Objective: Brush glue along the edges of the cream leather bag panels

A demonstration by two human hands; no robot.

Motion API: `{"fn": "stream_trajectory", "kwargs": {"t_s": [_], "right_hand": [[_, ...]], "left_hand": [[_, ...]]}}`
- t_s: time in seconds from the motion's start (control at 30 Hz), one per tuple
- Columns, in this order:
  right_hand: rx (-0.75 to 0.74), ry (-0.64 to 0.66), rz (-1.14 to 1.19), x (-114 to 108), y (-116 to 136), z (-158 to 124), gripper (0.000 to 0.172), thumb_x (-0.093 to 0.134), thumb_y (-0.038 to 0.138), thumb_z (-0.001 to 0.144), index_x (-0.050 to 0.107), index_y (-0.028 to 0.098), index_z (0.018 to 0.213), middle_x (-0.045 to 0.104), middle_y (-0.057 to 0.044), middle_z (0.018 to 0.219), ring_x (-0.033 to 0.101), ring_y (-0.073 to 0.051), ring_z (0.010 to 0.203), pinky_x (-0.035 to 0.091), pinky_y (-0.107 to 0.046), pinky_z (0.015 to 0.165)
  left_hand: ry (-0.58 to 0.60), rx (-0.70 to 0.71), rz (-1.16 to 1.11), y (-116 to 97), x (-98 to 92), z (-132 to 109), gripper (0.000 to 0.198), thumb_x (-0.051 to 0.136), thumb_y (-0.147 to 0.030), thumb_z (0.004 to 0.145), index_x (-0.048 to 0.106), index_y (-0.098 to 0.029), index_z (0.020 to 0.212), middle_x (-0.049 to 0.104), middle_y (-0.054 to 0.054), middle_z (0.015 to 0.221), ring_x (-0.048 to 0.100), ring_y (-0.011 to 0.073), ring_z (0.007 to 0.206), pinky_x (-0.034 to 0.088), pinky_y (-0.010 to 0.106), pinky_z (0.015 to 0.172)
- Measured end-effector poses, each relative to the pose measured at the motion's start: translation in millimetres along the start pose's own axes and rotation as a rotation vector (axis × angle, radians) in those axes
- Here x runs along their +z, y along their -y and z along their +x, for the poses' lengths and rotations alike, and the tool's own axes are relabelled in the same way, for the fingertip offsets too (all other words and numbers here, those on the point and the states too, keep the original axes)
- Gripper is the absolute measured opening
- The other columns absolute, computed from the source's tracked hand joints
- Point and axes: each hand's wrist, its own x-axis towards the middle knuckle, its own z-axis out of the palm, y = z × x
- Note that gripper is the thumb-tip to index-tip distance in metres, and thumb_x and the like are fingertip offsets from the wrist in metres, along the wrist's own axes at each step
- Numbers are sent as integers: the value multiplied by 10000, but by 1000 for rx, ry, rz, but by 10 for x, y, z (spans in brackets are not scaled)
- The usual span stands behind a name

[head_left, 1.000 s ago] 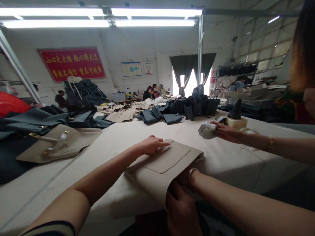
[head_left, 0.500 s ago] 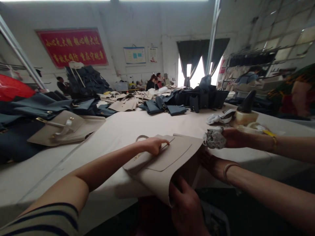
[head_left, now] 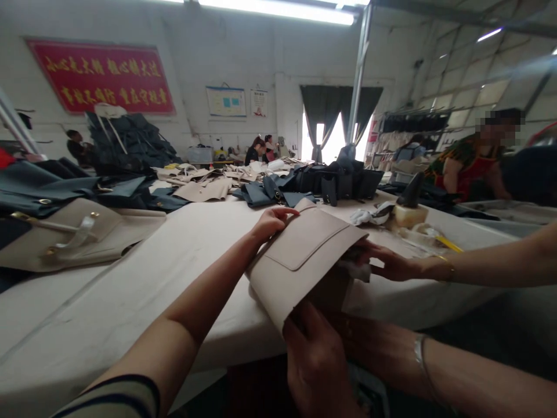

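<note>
Beige bag (head_left: 311,249): tipped up steeper than before, at the near edge of the table (head_left: 183,255).
Left hand (head_left: 273,223): bag's ten o'clock, fingers half-curled on its edge, grip unclear.
Right hand (head_left: 319,357): six o'clock, fingers closed on the rim.
Co-worker's hand (head_left: 394,262): three o'clock, at white wadding (head_left: 361,272).

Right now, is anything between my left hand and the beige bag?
Nothing visible: your left hand rests on the beige bag at its far edge. A co-worker's hand is at the open side.
</note>
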Motion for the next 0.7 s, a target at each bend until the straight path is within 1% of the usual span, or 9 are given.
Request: {"fn": "stream_trajectory", "kwargs": {"t_s": [0.1, 0.13, 0.23, 0.33, 0.43, 0.5, 0.63, 0.7], "right_hand": [[3, -57, -64, 49, -25, 31, 417, 400, -24, 809, 742, 151, 972, 664, -121, 919, 650, -234, 792, 558, -299, 630], [8, -67, -91, 66, -54, 17, 420, 387, -32, 796, 738, 137, 950, 664, -123, 912, 652, -232, 783, 553, -297, 630], [52, -41, -124, 107, -157, -61, 351, 380, -26, 799, 691, 138, 778, 652, -117, 857, 644, -215, 715, 526, -282, 594], [76, -19, -89, 125, -219, -116, 321, 383, -13, 800, 609, 167, 661, 624, -103, 803, 613, -186, 646, 477, -258, 544], [88, -33, -54, 139, -237, -144, 302, 383, -1, 801, 568, 183, 649, 629, -101, 814, 598, -172, 635, 463, -246, 544], [104, -33, -49, 158, -246, -176, 294, 383, 6, 807, 559, 188, 658, 641, -96, 829, 605, -172, 633, 465, -247, 547], [153, 1, -27, 209, -277, -284, 299, 377, 13, 827, 581, 177, 683, 651, -92, 830, 634, -178, 638, 485, -245, 550], [173, 10, -4, 221, -290, -329, 302, 378, 19, 841, 609, 170, 717, 657, -94, 846, 651, -185, 670, 513, -245, 582]], "left_hand": [[-41, 4, -9, -2, -34, 91, 580, 470, -111, 387, 785, -109, 874, 388, -60, 493, 256, 60, 452, 98, 252, 484], [-60, -7, -7, 23, -53, 110, 562, 466, -114, 383, 785, -113, 845, 421, -54, 496, 282, 64, 449, 119, 246, 478], [-99, -73, 23, 161, -112, 126, 498, 462, -124, 378, 774, -121, 766, 485, -36, 486, 330, 79, 434, 165, 237, 464], [-121, -147, 32, 314, -154, 108, 497, 455, -127, 375, 770, -115, 758, 512, -22, 476, 333, 87, 414, 169, 239, 452], [-120, -164, 49, 400, -190, 96, 504, 459, -117, 383, 778, -113, 774, 520, -20, 490, 330, 82, 422, 175, 235, 454], [-109, -173, 100, 426, -214, 93, 483, 470, -104, 394, 782, -116, 762, 486, -32, 471, 319, 76, 427, 172, 230, 458], [-89, -235, 182, 484, -241, 68, 460, 478, -81, 398, 784, -133, 738, 468, -42, 448, 316, 75, 423, 152, 234, 455], [-102, -244, 191, 521, -239, 53, 475, 472, -76, 395, 786, -134, 745, 474, -41, 456, 317, 76, 424, 150, 237, 453]]}}
